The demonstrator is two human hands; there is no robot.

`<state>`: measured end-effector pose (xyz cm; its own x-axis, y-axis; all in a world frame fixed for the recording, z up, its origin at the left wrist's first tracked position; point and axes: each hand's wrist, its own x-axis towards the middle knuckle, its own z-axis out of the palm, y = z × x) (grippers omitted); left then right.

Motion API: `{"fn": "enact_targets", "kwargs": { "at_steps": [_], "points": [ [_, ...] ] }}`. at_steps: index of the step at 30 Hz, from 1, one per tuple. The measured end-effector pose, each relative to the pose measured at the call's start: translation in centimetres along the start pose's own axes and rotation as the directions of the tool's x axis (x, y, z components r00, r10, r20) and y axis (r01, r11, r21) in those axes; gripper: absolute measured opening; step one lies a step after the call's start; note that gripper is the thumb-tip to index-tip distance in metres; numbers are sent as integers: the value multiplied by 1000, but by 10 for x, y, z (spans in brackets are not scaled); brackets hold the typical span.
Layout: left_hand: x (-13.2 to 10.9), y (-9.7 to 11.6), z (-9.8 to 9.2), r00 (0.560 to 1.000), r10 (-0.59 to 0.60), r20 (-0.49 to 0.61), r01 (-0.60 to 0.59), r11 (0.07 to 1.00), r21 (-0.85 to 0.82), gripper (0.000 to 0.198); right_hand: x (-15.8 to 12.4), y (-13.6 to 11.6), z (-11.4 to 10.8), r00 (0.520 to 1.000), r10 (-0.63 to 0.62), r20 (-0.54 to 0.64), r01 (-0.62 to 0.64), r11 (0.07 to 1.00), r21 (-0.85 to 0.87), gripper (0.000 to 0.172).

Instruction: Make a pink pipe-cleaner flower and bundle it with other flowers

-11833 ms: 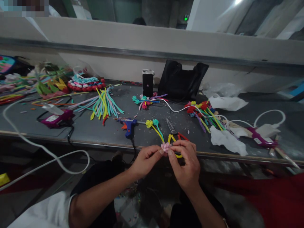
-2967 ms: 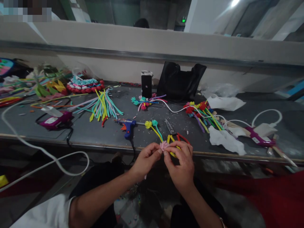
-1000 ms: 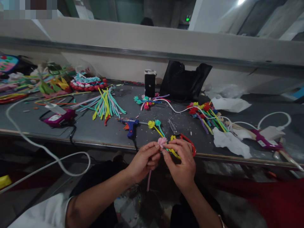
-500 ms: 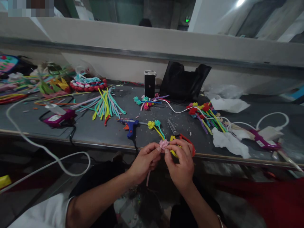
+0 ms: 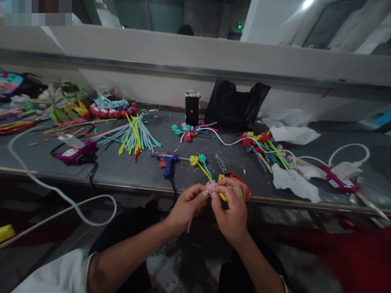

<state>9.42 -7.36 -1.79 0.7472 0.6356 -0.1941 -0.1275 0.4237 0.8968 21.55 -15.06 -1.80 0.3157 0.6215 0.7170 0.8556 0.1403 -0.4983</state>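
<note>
Between my two hands, at the table's front edge, is a pink pipe-cleaner flower [image 5: 211, 186]. My left hand [image 5: 191, 202] pinches it from the left, with its pink stem hanging below the fingers. From the right, my right hand [image 5: 230, 203] grips the petals with thumb and fingertips. Just beyond lie a yellow flower [image 5: 194, 160] and a teal flower [image 5: 202, 158] on stems. Pliers with red and yellow handles [image 5: 222, 163] are partly hidden behind my right hand. To the left lies a blue glue gun [image 5: 167, 161].
A pipe-cleaner bundle [image 5: 137, 134] lies left of centre. Finished flowers [image 5: 189, 132] sit before a phone [image 5: 192, 110] and a black bag [image 5: 238, 106]. More flowers [image 5: 259, 142], crumpled white paper [image 5: 295, 183] and a purple power strip [image 5: 339, 179] are right. A white cable [image 5: 61, 189] loops left.
My hands stay in nearly the same place on the pink flower, with the fingers shifting slightly. The hanging stem has moved a little up and to the left.
</note>
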Motion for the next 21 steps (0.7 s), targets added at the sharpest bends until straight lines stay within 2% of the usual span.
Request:
{"fn": "enact_targets", "kwargs": {
  "at_steps": [10,16,21],
  "points": [
    [-1,5,0,999,38,3,-38,998,48,34,2,0,1,1000,-12,-25,12,1000,6,8],
    [-1,6,-2,996,88,-28,-82,982,169,36,1,0,0,1000,18,-7,-18,999,41,8],
    [0,5,-3,990,134,-51,-122,976,182,34,3,-4,-4,998,60,-3,-60,994,94,9]
  ]
}}
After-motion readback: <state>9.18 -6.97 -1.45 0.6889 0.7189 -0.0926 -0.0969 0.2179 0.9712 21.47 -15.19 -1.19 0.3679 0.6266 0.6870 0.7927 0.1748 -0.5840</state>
